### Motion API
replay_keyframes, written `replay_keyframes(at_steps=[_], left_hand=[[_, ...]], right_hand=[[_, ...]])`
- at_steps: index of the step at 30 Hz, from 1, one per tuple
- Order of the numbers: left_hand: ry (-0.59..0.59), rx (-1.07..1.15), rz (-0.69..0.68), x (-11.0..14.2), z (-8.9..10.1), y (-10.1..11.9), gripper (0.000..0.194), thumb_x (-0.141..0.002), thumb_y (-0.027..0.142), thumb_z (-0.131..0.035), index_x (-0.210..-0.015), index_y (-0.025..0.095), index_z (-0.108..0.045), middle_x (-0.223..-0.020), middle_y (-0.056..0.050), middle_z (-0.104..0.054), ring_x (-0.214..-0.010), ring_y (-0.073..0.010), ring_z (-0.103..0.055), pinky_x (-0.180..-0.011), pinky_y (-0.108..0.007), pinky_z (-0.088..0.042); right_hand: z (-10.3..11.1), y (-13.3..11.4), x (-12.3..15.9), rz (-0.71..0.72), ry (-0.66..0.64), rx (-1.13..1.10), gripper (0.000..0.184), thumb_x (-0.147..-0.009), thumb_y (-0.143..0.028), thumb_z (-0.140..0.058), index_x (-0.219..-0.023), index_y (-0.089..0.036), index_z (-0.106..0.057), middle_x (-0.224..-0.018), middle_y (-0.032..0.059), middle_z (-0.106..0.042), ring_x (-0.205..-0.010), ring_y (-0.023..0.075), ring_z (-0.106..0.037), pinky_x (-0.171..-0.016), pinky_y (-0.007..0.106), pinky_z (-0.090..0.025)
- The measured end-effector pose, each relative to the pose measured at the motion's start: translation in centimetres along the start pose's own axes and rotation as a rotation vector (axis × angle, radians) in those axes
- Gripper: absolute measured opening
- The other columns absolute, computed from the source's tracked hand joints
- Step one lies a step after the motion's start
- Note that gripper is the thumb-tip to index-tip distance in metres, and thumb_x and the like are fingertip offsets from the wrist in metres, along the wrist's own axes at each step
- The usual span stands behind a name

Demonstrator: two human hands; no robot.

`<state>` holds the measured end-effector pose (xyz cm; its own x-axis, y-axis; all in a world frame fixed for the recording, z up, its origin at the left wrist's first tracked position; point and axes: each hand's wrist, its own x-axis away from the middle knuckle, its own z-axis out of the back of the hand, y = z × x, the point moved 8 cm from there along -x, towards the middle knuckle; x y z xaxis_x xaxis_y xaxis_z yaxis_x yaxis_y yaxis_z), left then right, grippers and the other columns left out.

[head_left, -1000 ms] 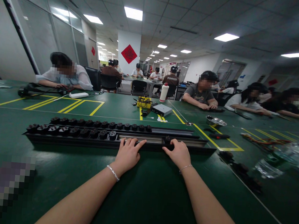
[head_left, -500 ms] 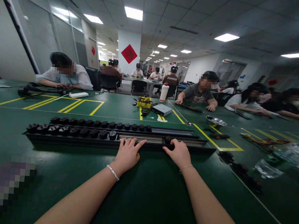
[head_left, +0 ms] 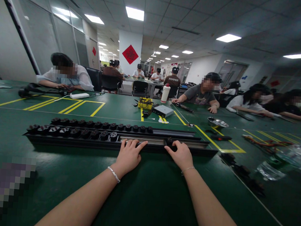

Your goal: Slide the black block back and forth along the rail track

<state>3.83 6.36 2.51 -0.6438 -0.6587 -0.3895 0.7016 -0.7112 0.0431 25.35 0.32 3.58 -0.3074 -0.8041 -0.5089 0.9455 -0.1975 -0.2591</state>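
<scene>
A long black track rail point(head_left: 147, 147) lies across the green table in front of me. Black round-faced socket modules point(head_left: 85, 134) sit in a row along its left part, and the channel to their right shows bare metal. My left hand point(head_left: 130, 154) rests on the rail's near edge, fingers spread over it, just right of the last module in the row. With thumb and fingers, my right hand point(head_left: 180, 155) grips a separate black socket module point(head_left: 169, 142) in the channel near the right end. That hand partly hides the module.
Behind lies a second rail point(head_left: 175, 133) with its own modules. A grey box point(head_left: 163, 110), yellow bundle point(head_left: 145, 103), lidded cup point(head_left: 165, 93) and metal bowl point(head_left: 217, 122) stand farther back. Loose modules point(head_left: 242, 170) and a water bottle point(head_left: 274, 166) are on the right. Co-workers sit around.
My hands hold nearly the same place, with the right one and its module barely shifted. Across the table, a co-worker's hand has moved left with a dark stick-like object.
</scene>
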Motion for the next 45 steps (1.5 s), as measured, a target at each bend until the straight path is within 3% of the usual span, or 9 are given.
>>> replay_keyframes(at_steps=[17, 23, 30, 45], left_hand=[[0.008, 0.005, -0.001, 0.05, 0.0, -0.03, 0.062, -0.078, 0.022, -0.052, -0.137, 0.037, -0.037, -0.126, -0.005, -0.052, -0.115, -0.0251, -0.045, -0.103, -0.047, -0.023], [0.006, 0.005, -0.003, 0.03, -0.02, -0.05, 0.062, -0.078, 0.022, -0.052, -0.137, 0.036, -0.037, -0.126, -0.005, -0.053, -0.115, -0.0248, -0.045, -0.103, -0.047, -0.024], [0.003, 0.008, -0.005, 0.05, -0.07, -0.09, 0.063, -0.078, 0.022, -0.052, -0.137, 0.037, -0.036, -0.126, -0.005, -0.052, -0.116, -0.0252, -0.045, -0.103, -0.047, -0.023], [0.016, -0.007, -0.012, -0.04, -0.1, -0.06, 0.062, -0.078, 0.023, -0.053, -0.137, 0.036, -0.037, -0.125, -0.005, -0.053, -0.114, -0.0252, -0.046, -0.102, -0.047, -0.025]], right_hand=[[0.26, -0.07, 0.01, 0.001, 0.019, 0.021, 0.039, -0.085, -0.057, -0.041, -0.075, -0.022, -0.055, -0.075, 0.0051, -0.063, -0.078, 0.0221, -0.056, -0.077, 0.034, -0.038], [0.48, -0.24, -0.02, 0.002, 0.02, 0.013, 0.041, -0.092, -0.048, -0.028, -0.075, -0.022, -0.054, -0.072, 0.005, -0.062, -0.073, 0.0205, -0.055, -0.074, 0.032, -0.037], [0.5, -0.22, 0.0, -0.01, 0.017, 0.012, 0.039, -0.093, -0.044, -0.028, -0.072, -0.023, -0.053, -0.069, 0.0039, -0.061, -0.072, 0.02, -0.055, -0.073, 0.031, -0.036], [0.0, 0.06, -0.09, 0.019, 0.036, 0.031, 0.038, -0.094, -0.041, -0.027, -0.071, -0.023, -0.051, -0.068, 0.0035, -0.062, -0.071, 0.0191, -0.055, -0.085, 0.032, -0.035]])
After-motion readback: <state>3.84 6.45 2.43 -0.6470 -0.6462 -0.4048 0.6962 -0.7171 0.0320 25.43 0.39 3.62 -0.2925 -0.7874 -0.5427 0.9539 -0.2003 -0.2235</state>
